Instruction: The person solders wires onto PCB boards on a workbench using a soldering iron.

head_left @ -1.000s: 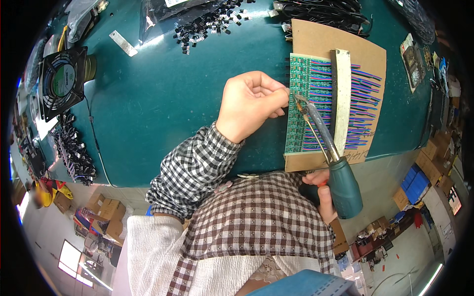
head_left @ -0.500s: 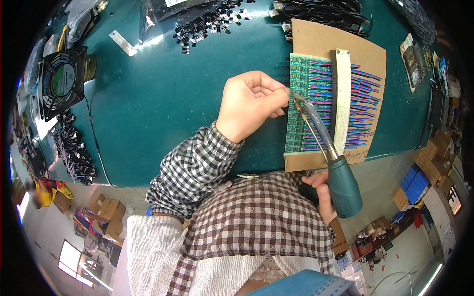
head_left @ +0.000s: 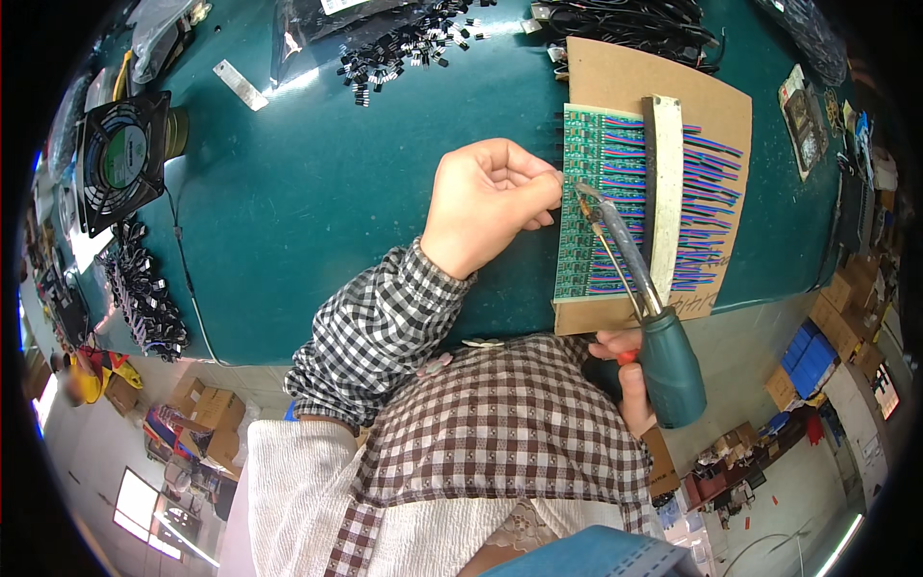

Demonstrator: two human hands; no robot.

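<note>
While the right hand (head_left: 634, 392) grips the soldering iron (head_left: 672, 370), its tip over the circuit boards (head_left: 583, 144), the left hand (head_left: 488, 207), closer to them, pinches just left of their near-to-far row, any contents hidden.

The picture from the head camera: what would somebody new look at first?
Probably the big green-handled soldering iron in the right hand, slanting over a column of green circuit boards on the table's right side. Next, the blue and reddish wires fanning out rightward under a pale bar. Then the round black fan at the table's left.
</note>
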